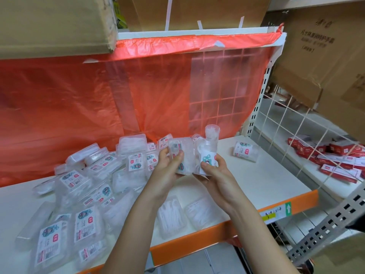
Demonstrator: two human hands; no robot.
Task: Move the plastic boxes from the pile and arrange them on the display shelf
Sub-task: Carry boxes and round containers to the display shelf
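Two boxes in hand, above the shelf [266,175] mid-span: left hand [167,165] grips a flat box [180,153], long axis near upright; right hand [212,167] grips a tube [209,143], upright, cap end up. Step: carrying from the pile [94,175] to placement. Next, I judge, set both on the bare right side near the lying tube [245,151], labels forward.

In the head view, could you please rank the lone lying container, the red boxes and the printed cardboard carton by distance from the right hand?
From the right hand:
1. Lone lying container, just to its right on the shelf.
2. Red boxes, behind the wire grid, right.
3. Printed cardboard carton, upper right.
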